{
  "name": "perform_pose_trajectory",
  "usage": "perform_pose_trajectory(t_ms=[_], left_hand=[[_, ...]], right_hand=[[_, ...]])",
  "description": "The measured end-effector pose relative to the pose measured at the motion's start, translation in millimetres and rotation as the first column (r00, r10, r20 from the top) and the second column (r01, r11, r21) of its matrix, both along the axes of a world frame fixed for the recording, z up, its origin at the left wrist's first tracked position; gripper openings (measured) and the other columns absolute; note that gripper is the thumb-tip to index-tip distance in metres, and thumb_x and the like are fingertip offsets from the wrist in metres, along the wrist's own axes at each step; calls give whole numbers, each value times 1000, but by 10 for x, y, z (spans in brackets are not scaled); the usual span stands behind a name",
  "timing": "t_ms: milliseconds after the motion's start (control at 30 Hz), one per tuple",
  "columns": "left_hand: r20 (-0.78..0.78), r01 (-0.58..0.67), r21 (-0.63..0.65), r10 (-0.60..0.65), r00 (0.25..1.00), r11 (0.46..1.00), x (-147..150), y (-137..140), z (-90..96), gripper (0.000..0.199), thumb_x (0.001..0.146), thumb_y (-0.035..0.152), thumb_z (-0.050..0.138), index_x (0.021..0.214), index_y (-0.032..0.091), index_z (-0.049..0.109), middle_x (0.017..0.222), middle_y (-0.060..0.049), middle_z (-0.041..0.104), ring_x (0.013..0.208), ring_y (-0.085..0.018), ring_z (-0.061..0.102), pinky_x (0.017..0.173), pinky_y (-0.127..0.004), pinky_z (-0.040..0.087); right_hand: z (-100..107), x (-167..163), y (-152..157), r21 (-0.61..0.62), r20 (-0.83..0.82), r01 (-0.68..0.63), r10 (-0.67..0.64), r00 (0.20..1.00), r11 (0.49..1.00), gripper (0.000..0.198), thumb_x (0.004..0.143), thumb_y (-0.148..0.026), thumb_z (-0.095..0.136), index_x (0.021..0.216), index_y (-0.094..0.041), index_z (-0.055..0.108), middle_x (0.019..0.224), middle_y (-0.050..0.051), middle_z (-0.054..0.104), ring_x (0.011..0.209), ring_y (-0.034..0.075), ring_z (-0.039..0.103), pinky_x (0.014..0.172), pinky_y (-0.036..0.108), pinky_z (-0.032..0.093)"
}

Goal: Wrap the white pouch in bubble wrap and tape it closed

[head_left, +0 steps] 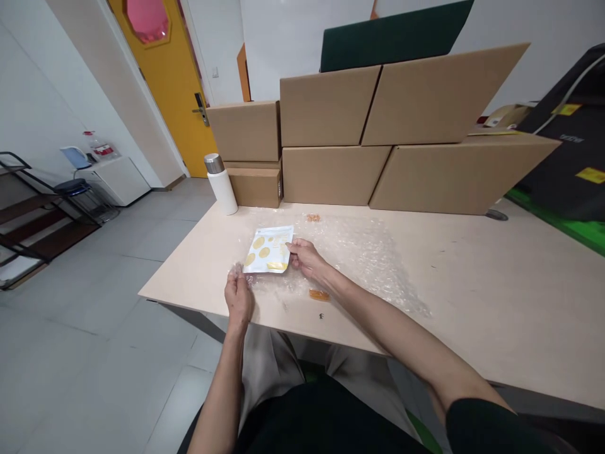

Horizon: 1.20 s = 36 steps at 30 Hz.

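Observation:
A white pouch (267, 250) printed with yellow round shapes lies over the left part of a clear bubble wrap sheet (368, 258). My right hand (305, 256) is closed on the pouch's right edge, thumb on top. At the lower left corner of the pouch, my left hand (237, 291) pinches a crumpled edge of the bubble wrap. Just below my right forearm lies a small orange-brown piece (319, 295), and another orange piece (312, 217) sits beyond the pouch. What these pieces are cannot be made out.
Several cardboard boxes (335, 176) are stacked along the table's back edge. A white bottle with a metal cap (222, 186) stands at the back left corner. A tiny dark mark or object (321, 316) is near the table's front edge. A black bag-like object (567, 145) is at right.

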State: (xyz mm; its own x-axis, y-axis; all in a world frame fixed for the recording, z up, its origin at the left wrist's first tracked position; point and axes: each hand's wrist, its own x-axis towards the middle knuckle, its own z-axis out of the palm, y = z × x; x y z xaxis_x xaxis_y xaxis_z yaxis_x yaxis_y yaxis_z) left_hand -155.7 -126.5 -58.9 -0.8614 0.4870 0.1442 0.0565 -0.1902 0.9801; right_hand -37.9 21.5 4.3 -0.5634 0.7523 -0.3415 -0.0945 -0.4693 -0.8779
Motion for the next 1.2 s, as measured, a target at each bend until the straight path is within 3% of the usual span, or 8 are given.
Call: perform_pose_trajectory(t_ms=[167,300,400,567,733,1000,1100,1200], left_hand=[[379,13,180,-82,922,984,-88,-23,119,31,83,24,61,114,20,63,121,-11,66,105,-20,67,87,-36,57],[527,-21,252,-119,842,967,-179,-73,208,19,82,14,61,100,16,65,116,-11,66,98,-17,68,90,-34,57],[612,-66,257,-110,783,964,-206,-77,235,27,80,5,57,103,17,61,108,-10,68,94,-17,69,88,-35,58],[612,-21,301,-176,771,953,-198,-90,292,33,78,1,54,104,20,62,105,-8,71,95,-17,70,87,-34,58],[611,0,370,-243,753,929,-199,-116,353,13,86,19,55,92,15,67,104,-12,72,97,-20,69,85,-37,59],[436,-179,193,79,896,965,-141,160,270,23,71,8,64,94,13,67,88,-8,73,80,-17,71,77,-31,58],[403,-234,189,142,904,954,-96,205,228,39,72,6,60,110,15,63,100,-7,72,87,-15,70,82,-30,56],[227,-245,185,201,953,952,-2,178,224,50,78,11,59,127,17,56,118,-10,68,101,-18,69,91,-33,53]], right_hand=[[-164,-92,-1,-57,29,-48,50,998,997,17,81,-15,62,73,-18,48,56,-1,62,42,8,52,36,16,24],[-113,-88,17,-64,-145,-13,3,989,998,22,77,-20,71,74,-19,49,62,-2,65,47,8,54,38,16,27],[-71,-161,10,-74,-176,3,-16,984,997,23,77,-22,71,74,-19,48,64,-2,65,49,8,56,39,16,28],[-95,-364,-55,-33,-81,-34,31,996,999,23,82,-22,66,74,-19,45,60,-4,61,44,5,51,38,15,25],[-136,-484,-87,30,63,-87,85,994,996,26,83,-21,65,73,-21,41,54,-4,59,40,7,50,37,16,24],[-134,-418,-42,258,403,-210,93,911,943,19,83,-13,61,66,-20,54,44,1,53,45,16,54,44,24,33],[-107,-287,-55,502,453,-249,-7,891,829,10,80,-10,63,80,-20,63,74,6,68,78,22,65,65,28,43],[-99,-120,-124,751,503,-433,-6,865,499,19,86,-15,58,102,-20,66,109,10,68,102,24,61,85,31,43]])
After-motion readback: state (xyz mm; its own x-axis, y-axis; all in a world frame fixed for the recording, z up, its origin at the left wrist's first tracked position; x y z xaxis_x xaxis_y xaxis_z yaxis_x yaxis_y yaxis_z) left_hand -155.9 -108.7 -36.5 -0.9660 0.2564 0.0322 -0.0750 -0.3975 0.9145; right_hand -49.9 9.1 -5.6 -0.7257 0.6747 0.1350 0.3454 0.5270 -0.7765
